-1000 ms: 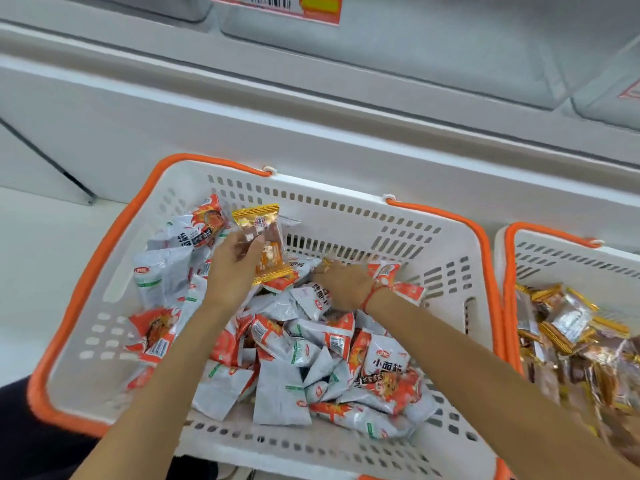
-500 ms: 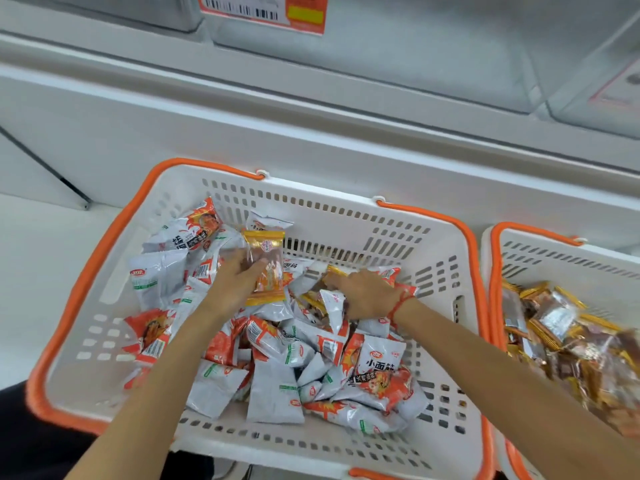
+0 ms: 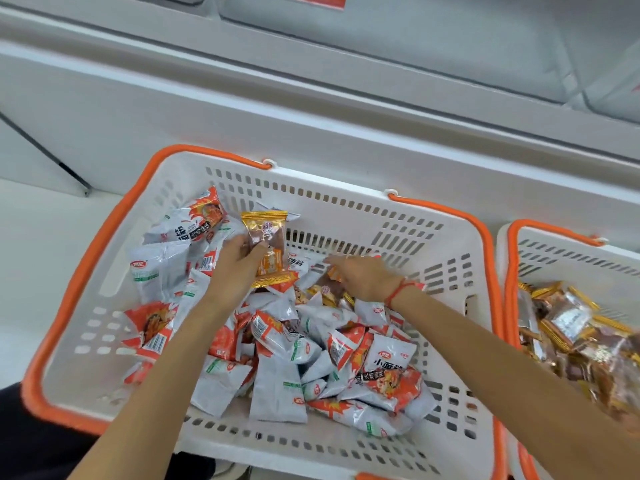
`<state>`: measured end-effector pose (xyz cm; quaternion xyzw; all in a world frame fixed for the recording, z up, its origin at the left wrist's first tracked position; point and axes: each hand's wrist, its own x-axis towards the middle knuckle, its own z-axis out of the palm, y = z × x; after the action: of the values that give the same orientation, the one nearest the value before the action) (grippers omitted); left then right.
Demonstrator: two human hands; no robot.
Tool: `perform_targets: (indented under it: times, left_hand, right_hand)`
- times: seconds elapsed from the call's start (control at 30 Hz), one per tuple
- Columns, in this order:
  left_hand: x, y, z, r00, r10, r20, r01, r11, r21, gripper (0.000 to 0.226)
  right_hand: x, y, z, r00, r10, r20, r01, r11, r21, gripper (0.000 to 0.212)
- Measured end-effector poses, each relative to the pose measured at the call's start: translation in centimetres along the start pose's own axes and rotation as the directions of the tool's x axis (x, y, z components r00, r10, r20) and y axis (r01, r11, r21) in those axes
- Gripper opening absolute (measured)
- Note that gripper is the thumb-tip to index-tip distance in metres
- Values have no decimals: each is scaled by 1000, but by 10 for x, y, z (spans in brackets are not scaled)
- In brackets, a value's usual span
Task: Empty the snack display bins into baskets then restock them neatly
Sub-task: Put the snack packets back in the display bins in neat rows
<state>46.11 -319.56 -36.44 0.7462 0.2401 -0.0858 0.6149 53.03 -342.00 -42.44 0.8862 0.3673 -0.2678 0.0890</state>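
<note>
Near centre, white basket: sitting below the grey display shelving, it is a rectangular plastic tub with slotted, perforated walls and a smooth orange rim and handles.
Grey-and-orange snack packets: lying heaped inside the white basket, these are small crinkled foil pillows, pale grey with orange-red flame printing and Chinese lettering, piled at every angle across its floor and up its left wall.
Gold-edged packet: standing upright above the pile near the far wall of the basket, it is a glossy clear wrapper with crimped golden ends and a brown square snack showing through.
Left hand: reaching in from the near left, its fingers and thumb are curling round the lower half of the gold-edged packet and holding it clear of the heap.
Right hand: reaching in from the near right, a red string is circling its wrist; its fingers are stretching out fairly straight toward the left, resting on the packets, with more gold-wrapped pieces lying just beneath them. Whether they are pinching anything, I cannot tell.
Second basket: standing just right of the first, same white slotted plastic and orange rim, it is holding a jumble of clear gold-edged wrappers with brown contents.
Display shelving: running across the far side, smooth pale grey panels.
</note>
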Motion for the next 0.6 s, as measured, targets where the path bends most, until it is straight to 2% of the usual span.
perform_targets:
  times: [0.07,0.1,0.2,0.27,0.33,0.4,0.47,0.5,0.57,0.6]
  left_hand:
    - [0,-1,-1,999,-33,8,33,999,-10,21]
    - [1,-2,-2,999,-53,9,53,999,-8,19]
    - [0,-2,-4,996,-82,29,83,995,-47,14]
    - [0,0,-4,995,-94,20,95,995,-27,11]
    - [2,3,-3,994,-109,-7,109,994,30,16]
    - [-1,12,1,985,-170,28,170,985,7,48]
    - [-5,23,8,962,-215,171,238,963,-129,91]
    - [-10,29,14,948,-188,258,242,951,-195,96]
    - [-20,35,25,929,-108,354,209,942,-261,71]
    - [-25,37,29,935,-88,343,184,949,-257,52]
  right_hand:
    - [5,-12,3,1000,23,-21,-23,1000,-10,60]
    - [9,-16,6,1000,11,-1,-11,1000,-18,58]
    - [9,-9,7,994,-45,-98,47,999,20,50]
    - [1,-1,-3,983,31,-179,15,968,250,54]
    - [-13,0,-21,960,146,-237,-3,856,517,62]
    - [-31,-7,-43,893,229,-388,66,786,615,67]
    - [-49,-19,-66,795,301,-527,85,805,588,72]
    - [-55,-24,-74,761,316,-566,67,830,554,73]
    - [-63,-33,-83,770,275,-576,57,869,492,76]
    - [-66,-35,-84,817,248,-521,87,840,535,80]
